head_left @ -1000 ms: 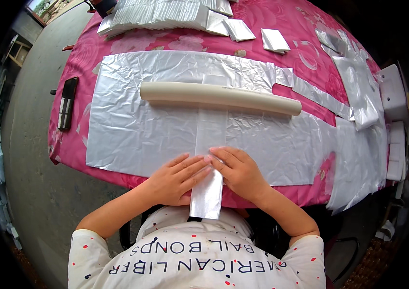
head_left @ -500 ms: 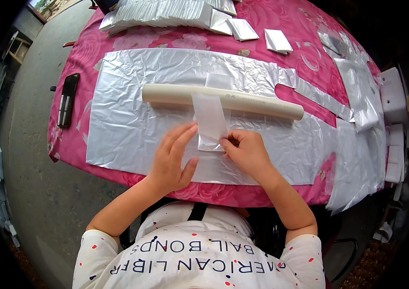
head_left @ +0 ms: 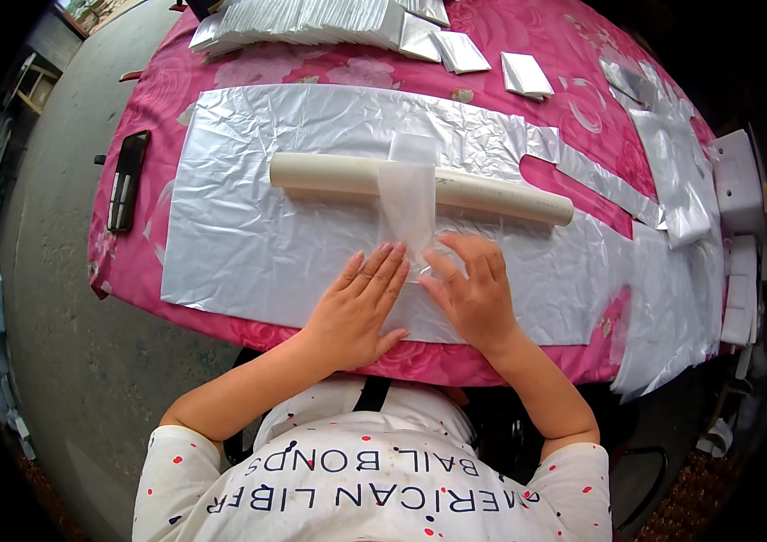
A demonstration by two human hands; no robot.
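Note:
A silvery plastic bag (head_left: 239, 253) lies spread on the table with a cream plastic tube (head_left: 329, 172) across it. One translucent white plastic strip (head_left: 409, 194) drapes over the tube toward me, its far end showing beyond the tube. My left hand (head_left: 365, 303) lies flat, open, with its fingertips at the strip's near end. Just right of that end is my right hand (head_left: 475, 294), fingers bent and apart, thumb and forefinger close to the strip's edge. Nothing shows gripped in it.
Pink flowered cloth (head_left: 139, 271) covers the table. Folded silver packets (head_left: 302, 23) stand in a long row at the back, with a single packet (head_left: 526, 74) to their right. A dark phone (head_left: 129, 181) lies left. More silvery plastic (head_left: 672, 298) hangs over the right edge.
My right hand has loosened its pinch on the strip's near end. My left hand has moved right and down flat. The strip now lies slightly further right, down on the bag.

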